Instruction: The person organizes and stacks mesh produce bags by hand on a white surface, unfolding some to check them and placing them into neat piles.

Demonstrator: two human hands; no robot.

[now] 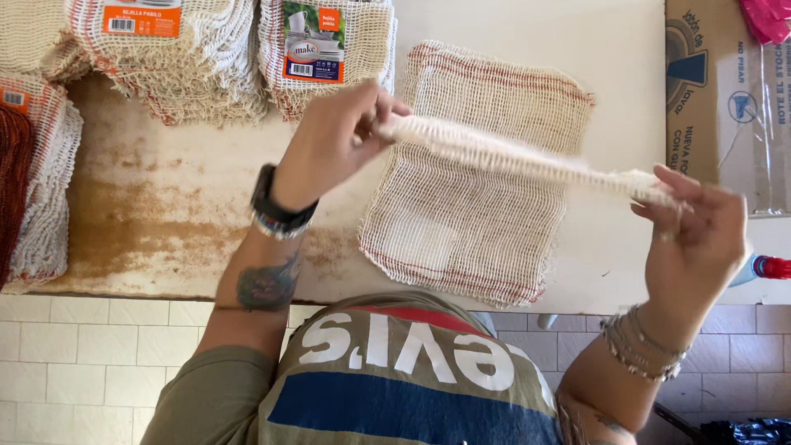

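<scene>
My left hand [334, 140] and my right hand [696, 235] each pinch one end of a cream mesh cloth [511, 156], seen edge-on and stretched between them above the table. It looks blurred from motion. Below it, a stack of the same woven cloths with red border stripes [470, 239] lies flat on the white worktop [165, 214]. A dark watch and a bracelet sit on my left wrist, several bracelets on my right.
Folded cloth bundles with orange and green paper labels [317, 49] line the table's far edge, more stacked at the far left [41, 189]. A cardboard box [709, 91] stands at the right, a bottle with a red cap [766, 268] near it. White tiles front the counter.
</scene>
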